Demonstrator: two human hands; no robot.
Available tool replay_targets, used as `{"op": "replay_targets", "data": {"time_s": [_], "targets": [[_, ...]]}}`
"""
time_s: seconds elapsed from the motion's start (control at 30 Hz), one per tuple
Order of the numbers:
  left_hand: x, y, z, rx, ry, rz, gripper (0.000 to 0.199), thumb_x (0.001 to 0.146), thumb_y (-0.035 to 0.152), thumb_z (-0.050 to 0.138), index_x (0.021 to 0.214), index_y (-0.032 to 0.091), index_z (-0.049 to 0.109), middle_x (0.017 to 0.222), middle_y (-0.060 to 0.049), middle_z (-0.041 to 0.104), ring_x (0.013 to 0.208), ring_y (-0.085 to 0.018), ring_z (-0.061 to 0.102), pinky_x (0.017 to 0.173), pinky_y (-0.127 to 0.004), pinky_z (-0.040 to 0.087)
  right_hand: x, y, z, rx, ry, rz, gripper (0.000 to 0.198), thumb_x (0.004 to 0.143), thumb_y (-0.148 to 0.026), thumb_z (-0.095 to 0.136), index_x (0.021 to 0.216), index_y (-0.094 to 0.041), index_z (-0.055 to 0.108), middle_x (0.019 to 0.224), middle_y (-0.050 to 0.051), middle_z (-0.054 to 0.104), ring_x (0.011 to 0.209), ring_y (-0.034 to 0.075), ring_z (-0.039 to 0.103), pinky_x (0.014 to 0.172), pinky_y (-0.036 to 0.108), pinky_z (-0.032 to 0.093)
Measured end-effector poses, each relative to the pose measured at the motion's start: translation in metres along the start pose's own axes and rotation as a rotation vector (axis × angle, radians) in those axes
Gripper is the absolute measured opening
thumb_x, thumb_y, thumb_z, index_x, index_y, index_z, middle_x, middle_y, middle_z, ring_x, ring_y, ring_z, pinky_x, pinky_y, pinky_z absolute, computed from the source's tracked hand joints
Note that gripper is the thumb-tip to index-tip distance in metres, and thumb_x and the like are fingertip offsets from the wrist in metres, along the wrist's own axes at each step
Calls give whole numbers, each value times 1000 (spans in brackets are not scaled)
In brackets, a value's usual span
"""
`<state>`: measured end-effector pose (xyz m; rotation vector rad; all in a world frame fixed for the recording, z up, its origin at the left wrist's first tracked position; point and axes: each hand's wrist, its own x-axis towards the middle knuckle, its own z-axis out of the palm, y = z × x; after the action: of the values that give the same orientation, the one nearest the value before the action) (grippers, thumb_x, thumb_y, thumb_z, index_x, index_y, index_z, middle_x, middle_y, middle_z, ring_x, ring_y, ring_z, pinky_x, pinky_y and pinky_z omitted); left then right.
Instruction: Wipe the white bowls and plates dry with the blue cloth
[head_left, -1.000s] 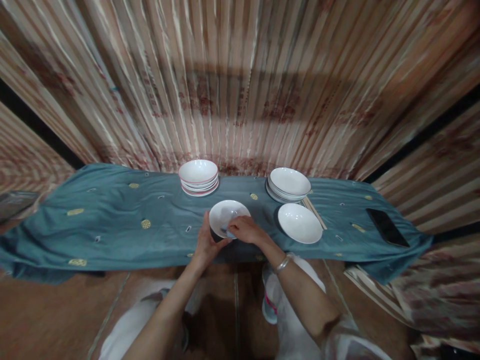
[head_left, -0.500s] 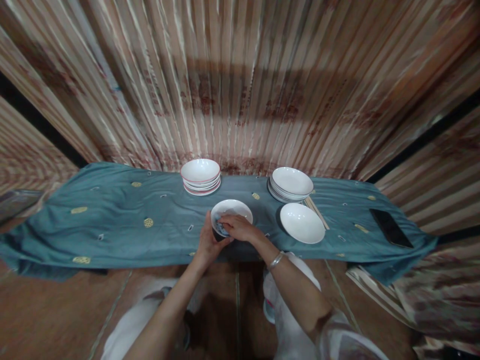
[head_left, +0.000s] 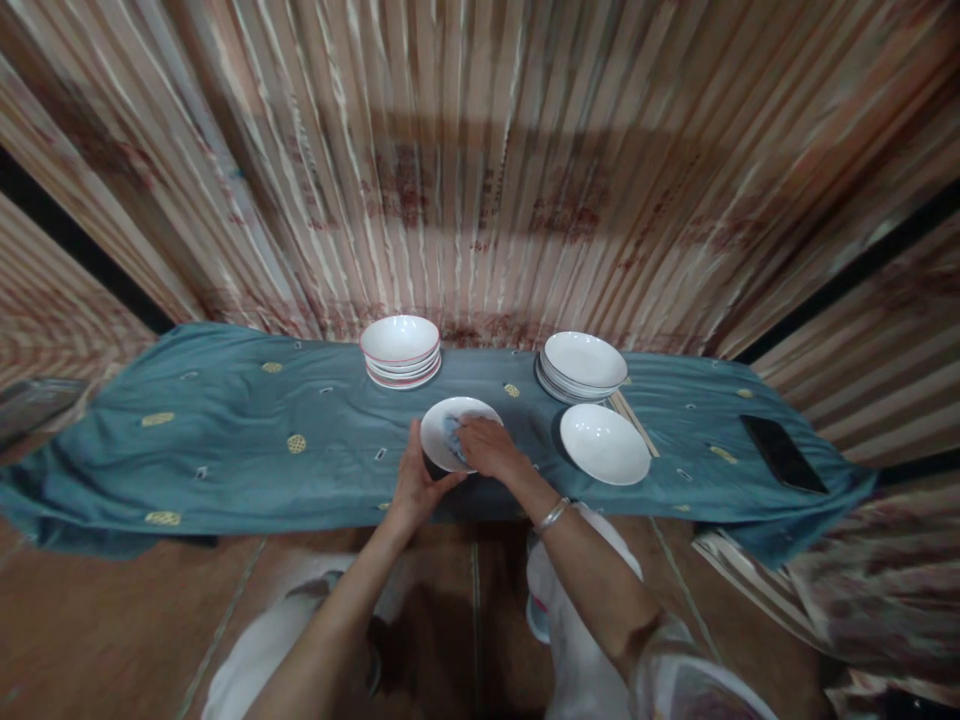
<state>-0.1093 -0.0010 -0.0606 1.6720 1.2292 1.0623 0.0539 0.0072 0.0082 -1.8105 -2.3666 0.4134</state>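
Now the left hand (head_left: 417, 488) is gripping the bowl (head_left: 431, 437) by its near left side, and the right hand (head_left: 491, 446) is holding a blue cloth (head_left: 453, 436) bunched against the inside! That bowl is sitting at the table's (head_left: 240, 430) near middle. Beyond, a red-rimmed stack (head_left: 401, 342) is standing slightly left; over right, a dark-rimmed stack (head_left: 585, 360) is towering behind a white dish (head_left: 604, 443).

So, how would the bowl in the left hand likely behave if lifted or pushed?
The bowl is probably stiff and could chip if dropped, as it looks like smooth ceramic. That smooth surface may be slippery, though the left hand steadies its side. Pushed, it might ruck up the tablecloth, which already shows wrinkles.
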Motion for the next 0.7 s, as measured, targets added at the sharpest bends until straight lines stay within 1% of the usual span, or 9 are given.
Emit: {"op": "replay_targets", "data": {"time_s": [0.13, 0.23, 0.3, 0.43, 0.53, 0.63, 0.7], "targets": [[0, 1, 0, -8, 4, -8, 122, 57, 43, 86, 155, 18, 18, 160, -21, 33, 148, -36, 30, 122, -53, 20, -5, 1, -9, -68, -56, 6, 27, 91, -12, 51, 102, -14, 76, 111, 17, 75, 110, 27, 68, 96, 35, 50], [0, 2, -1, -9, -12, -1, 121, 59, 44, 85, 155, 16, 17, 160, -22, 31, 149, -35, 28, 123, -52, 18, -8, 1, -16, -120, -111, -6, 31, 93, -16, 47, 97, -14, 77, 106, 16, 76, 105, 26, 70, 90, 32, 50], [-1, 2, -1, -2, -17, 1, 120, 60, 45, 84, 155, 15, 17, 160, -22, 31, 150, -35, 26, 123, -51, 17, -9, 2, -18, -103, -138, -20, 32, 93, -17, 46, 94, -16, 78, 105, 13, 77, 103, 24, 70, 87, 30, 49], [-1, 1, 0, -5, -13, 1, 120, 59, 44, 85, 155, 16, 19, 160, -22, 31, 149, -35, 27, 123, -52, 17, -8, 6, -18, 18, -177, -73, 29, 91, -18, 51, 89, -19, 79, 97, 8, 79, 96, 22, 71, 80, 27, 47], [0, -1, 1, -14, -6, -5, 120, 58, 43, 85, 155, 15, 19, 160, -23, 30, 150, -35, 26, 123, -51, 18, -6, 8, -16, 145, -168, -98, 27, 90, -17, 53, 88, -20, 80, 90, 4, 79, 89, 20, 71, 76, 25, 46], [-1, -3, 1, -33, -3, -9, 121, 57, 43, 86, 155, 17, 20, 161, -21, 30, 150, -35, 25, 123, -50, 18, -3, 7, -10, 272, -159, -119, 27, 89, -15, 54, 94, -21, 79, 86, 1, 78, 81, 17, 70, 72, 23, 46], [-1, -2, 1, -38, -5, -8, 120, 58, 43, 86, 155, 18, 21, 161, -20, 31, 150, -35, 25, 123, -50, 19, 0, 6, -5, 367, -125, -144, 29, 89, -13, 53, 100, -21, 79, 90, 1, 78, 82, 15, 69, 73, 22, 46]]}}
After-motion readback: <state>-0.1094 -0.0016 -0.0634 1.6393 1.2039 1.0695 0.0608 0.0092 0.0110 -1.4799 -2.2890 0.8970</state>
